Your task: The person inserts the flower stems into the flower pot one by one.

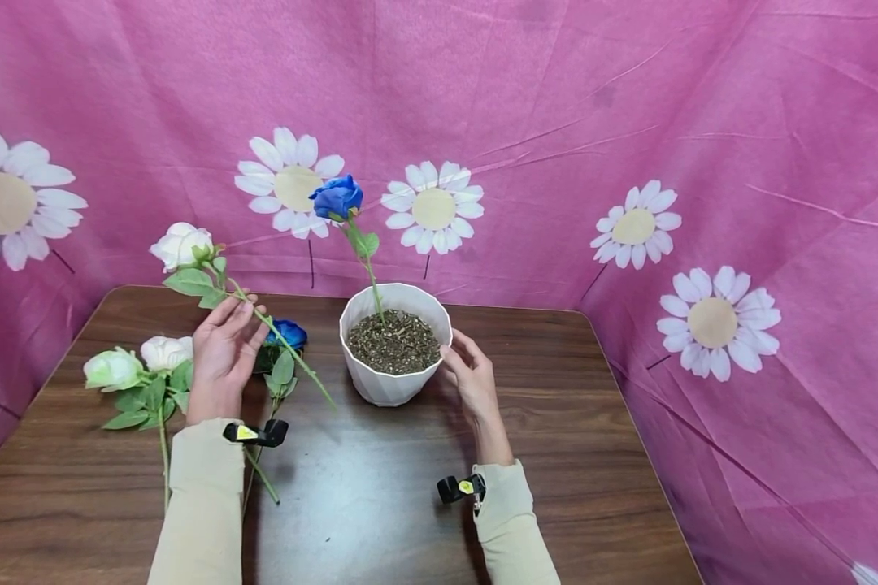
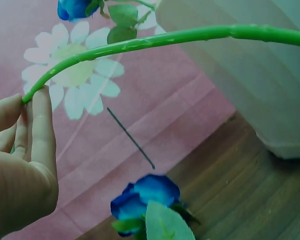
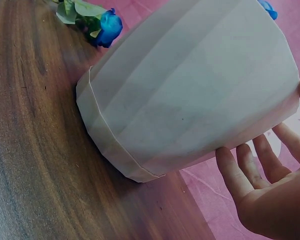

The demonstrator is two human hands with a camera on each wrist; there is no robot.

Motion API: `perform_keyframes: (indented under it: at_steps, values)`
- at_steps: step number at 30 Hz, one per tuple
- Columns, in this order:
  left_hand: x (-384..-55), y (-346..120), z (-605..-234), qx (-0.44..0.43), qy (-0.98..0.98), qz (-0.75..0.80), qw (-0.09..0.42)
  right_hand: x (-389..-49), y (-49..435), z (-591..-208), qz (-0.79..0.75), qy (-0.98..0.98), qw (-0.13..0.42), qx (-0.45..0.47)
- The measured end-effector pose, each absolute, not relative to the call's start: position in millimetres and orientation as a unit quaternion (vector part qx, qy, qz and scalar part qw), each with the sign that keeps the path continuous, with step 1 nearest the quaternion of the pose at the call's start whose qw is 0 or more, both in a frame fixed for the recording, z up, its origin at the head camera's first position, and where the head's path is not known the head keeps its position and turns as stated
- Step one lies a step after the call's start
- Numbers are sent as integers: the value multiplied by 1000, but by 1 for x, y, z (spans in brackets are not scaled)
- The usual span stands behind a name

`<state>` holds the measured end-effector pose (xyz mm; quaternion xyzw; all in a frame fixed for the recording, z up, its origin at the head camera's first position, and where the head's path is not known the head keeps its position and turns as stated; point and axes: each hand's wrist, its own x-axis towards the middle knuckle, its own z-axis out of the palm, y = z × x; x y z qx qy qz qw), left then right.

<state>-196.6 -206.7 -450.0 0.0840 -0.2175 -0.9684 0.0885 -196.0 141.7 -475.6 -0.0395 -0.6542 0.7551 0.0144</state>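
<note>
My left hand (image 1: 224,341) pinches the green stem (image 2: 140,44) of a white rose (image 1: 183,246) between thumb and fingers. Its bloom points to the upper left, and the stem slants down to the right, its lower end in the air left of the pot. A white faceted pot (image 1: 388,388) stands on the table, filled with dark, speckled soil (image 1: 395,345). One blue rose (image 1: 338,198) stands in that soil, leaning slightly left. At the pot's right side, my right hand (image 1: 475,382) rests its fingertips (image 3: 225,152) on the outer wall, with the thumb by the rim.
Two pale roses, one greenish white (image 1: 113,370) and one pinkish white (image 1: 167,353), lie at the left of the wooden table (image 1: 556,455). Another blue rose (image 1: 288,334) lies behind my left hand, partly hidden. A pink cloth (image 1: 527,97) printed with daisies hangs behind the table.
</note>
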Motion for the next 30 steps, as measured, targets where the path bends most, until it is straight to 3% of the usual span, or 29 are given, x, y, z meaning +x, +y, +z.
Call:
perform_keyframes:
  at_steps: [12,30]
  values:
    - [-203,-197,-436,134,-190,-968,94,-196,141,-473,753,-656,16,-42]
    - [-222,-185,-409,200,-151,-954,165,-195,141,-475,752,-657,19,-42]
